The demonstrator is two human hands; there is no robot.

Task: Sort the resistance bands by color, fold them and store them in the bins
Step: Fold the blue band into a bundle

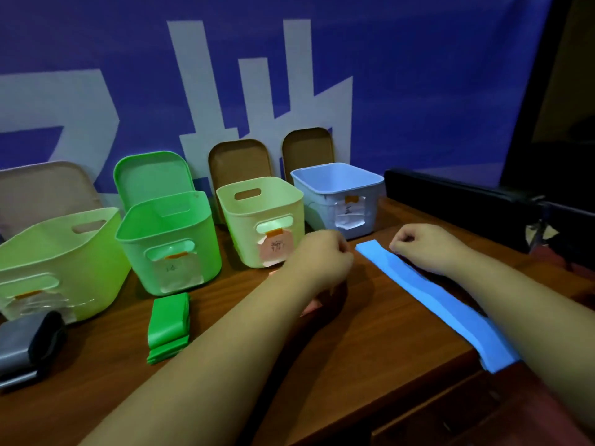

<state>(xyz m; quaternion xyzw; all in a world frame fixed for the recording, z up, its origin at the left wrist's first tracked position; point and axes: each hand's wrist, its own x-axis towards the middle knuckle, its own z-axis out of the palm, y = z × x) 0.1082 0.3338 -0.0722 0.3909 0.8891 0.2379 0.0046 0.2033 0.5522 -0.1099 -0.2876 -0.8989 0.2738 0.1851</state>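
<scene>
Bands of several colours lie on the desk (354, 333), in front of four bins lined along its far edge: a pale green bin (48, 249) at the left, a bright green bin (193, 226), a yellowish bin (244, 233), and the blue bin (318, 207) nearest the far right corner.

The blue band (450, 310) is the one I am working on. It lies flat as a long strip down the right side of the desk, its far end just before the blue bin and its near end hanging over the near right edge. A folded green band (167, 326) lies before the bright green bin, and a bundled grey band (22, 346) sits at the left edge. A scrap of pink (310, 306) shows under my left wrist; I cannot tell what it is.

My right hand (418, 246) is curled, fingertips pinching the far end's right corner. My left hand (325, 252) is curled at the left corner, but I cannot tell whether it has hold.

I judge the blue band light, thin, limp and rubbery. It should sag and stretch rather than keep a crease, and it may cling to the wood. Both far corners look the best grip, carried evenly toward the near end. The overhanging end could slide off.
</scene>
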